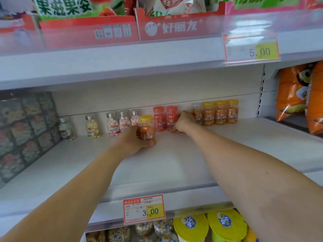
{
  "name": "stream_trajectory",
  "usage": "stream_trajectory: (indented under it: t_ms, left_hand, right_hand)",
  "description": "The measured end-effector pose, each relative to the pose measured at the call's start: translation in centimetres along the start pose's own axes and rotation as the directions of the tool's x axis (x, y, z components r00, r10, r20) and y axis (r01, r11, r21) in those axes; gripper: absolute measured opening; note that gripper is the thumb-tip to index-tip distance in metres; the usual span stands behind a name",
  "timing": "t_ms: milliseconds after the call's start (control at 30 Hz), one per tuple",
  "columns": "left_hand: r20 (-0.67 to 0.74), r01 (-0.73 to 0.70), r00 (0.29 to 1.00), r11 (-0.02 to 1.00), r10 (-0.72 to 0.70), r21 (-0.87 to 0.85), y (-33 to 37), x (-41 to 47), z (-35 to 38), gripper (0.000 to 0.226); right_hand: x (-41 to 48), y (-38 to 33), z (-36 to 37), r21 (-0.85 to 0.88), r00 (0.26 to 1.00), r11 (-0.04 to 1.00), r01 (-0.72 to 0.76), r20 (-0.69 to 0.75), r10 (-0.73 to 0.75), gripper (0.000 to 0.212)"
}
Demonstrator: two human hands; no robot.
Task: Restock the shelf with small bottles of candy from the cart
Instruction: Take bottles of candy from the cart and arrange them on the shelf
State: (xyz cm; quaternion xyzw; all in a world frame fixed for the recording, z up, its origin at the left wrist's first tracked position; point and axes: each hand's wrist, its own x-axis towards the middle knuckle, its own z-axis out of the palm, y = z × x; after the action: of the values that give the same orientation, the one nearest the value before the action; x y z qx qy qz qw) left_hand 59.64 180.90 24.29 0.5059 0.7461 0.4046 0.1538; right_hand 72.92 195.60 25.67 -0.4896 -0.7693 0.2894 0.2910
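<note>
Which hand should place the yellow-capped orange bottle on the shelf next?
Left, likely. The left hand has its grip on the yellow-capped orange plastic bottle, close in front of the back row. The right hand is occupied, curled round a red-capped red bottle there.

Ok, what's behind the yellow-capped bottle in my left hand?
A silver-capped bottle of pink-and-white candy stands behind the yellow-capped bottle that the left hand grips; its lower part is covered.

Right hand [183,121] hides part of a red-capped bottle [171,116]; left hand [131,139] covers the yellow-capped bottle's [147,130] left side; lower price tag [144,209] small print illegible.
</note>
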Motion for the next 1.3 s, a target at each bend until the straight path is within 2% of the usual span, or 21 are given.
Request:
stream_trajectory:
  t_ms: [133, 300, 400, 467, 533, 600, 667, 700, 833, 933, 1000, 1067, 1200, 1300]
  left_hand:
    - [-0.023, -0.021, 0.999, 0.999, 0.023, 0.045, 0.3, -0.3, 0.1, 0.041]
    - [-0.018, -0.046, 0.999, 0.997, 0.047, 0.062, 0.9, -0.9, 0.2, 0.036]
    - [-0.02, -0.05, 0.998, 0.995, 0.052, 0.089, 1.0, -1.1, 0.2, 0.039]
    - [-0.005, -0.048, 0.999, 0.995, 0.049, 0.091, 1.3, -1.3, 0.2, 0.037]
    - [0.018, -0.047, 0.999, 0.992, 0.045, 0.119, 1.9, -1.9, 0.4, 0.032]
    - [0.045, -0.044, 0.998, 0.989, 0.038, 0.138, 2.6, -2.1, 0.8, 0.032]
    - [0.086, -0.05, 0.996, 0.988, 0.037, 0.149, 3.8, -2.5, 1.7, 0.027]
    - [0.118, -0.07, 0.992, 0.982, 0.05, 0.173, 4.6, -2.9, 2.3, 0.022]
    - [0.222, -0.156, 0.969, 0.967, 0.11, 0.203, 8.2, -3.9, 5.5, 0.021]
    - [0.286, -0.163, 0.954, 0.96, 0.094, 0.23, 10.3, -3.7, 7.6, 0.044]
    - [0.311, -0.181, 0.947, 0.939, 0.086, 0.291, 11.1, -3.5, 8.7, 0.051]
    - [0.319, -0.225, 0.943, 0.892, 0.098, 0.391, 11.3, -3.2, 9.7, 0.05]
    - [0.266, -0.221, 0.957, 0.882, 0.114, 0.417, 10.3, -2.1, 10.6, 0.044]
    - [0.238, -0.227, 0.961, 0.894, 0.141, 0.387, 9.4, -1.5, 10.8, 0.039]
  right_hand:
    - [0.4, -0.1, 0.2, -0.031, 0.999, 0.999, -0.02, -0.05, 0.018, 0.055]
    - [0.2, -0.2, 0.2, -0.136, 0.998, 0.991, -0.014, -0.062, 0.006, 0.038]
    - [-0.3, -0.5, -0.2, -0.104, 0.998, 0.994, -0.036, -0.047, 0.032, 0.042]
    - [-1.1, -1.3, -1.2, -0.065, 0.999, 0.997, -0.033, -0.019, 0.032, 0.034]
    - [-2.7, -2.1, -2.7, 0.042, 0.997, 0.998, 0.038, 0.072, -0.041, 0.028]
    - [-5.3, -2.6, -4.6, 0.204, 0.94, 0.974, 0.098, 0.303, -0.158, 0.034]
    - [-7.4, -2.0, -5.9, 0.203, 0.838, 0.968, 0.149, 0.494, -0.232, 0.045]
    - [-8.0, -1.5, -6.3, 0.162, 0.82, 0.969, 0.186, 0.517, -0.244, 0.047]
    - [-8.0, 2.0, -7.6, 0.018, 0.886, 0.969, 0.245, 0.401, -0.232, 0.037]
    - [-7.4, 5.5, -10.6, -0.125, 0.944, 0.964, 0.233, 0.268, -0.193, 0.02]
    - [-6.5, 8.3, -13.4, -0.21, 0.988, 0.968, 0.14, 0.099, -0.122, 0.02]
    - [-5.2, 11.3, -16.1, -0.278, 1.0, 0.961, -0.003, -0.023, -0.003, 0.028]
    - [-2.1, 15.6, -19.6, -0.238, 0.976, 0.95, -0.202, -0.126, 0.176, 0.041]
    - [0.1, 16.8, -20.3, -0.216, 0.959, 0.945, -0.245, -0.195, 0.204, 0.049]
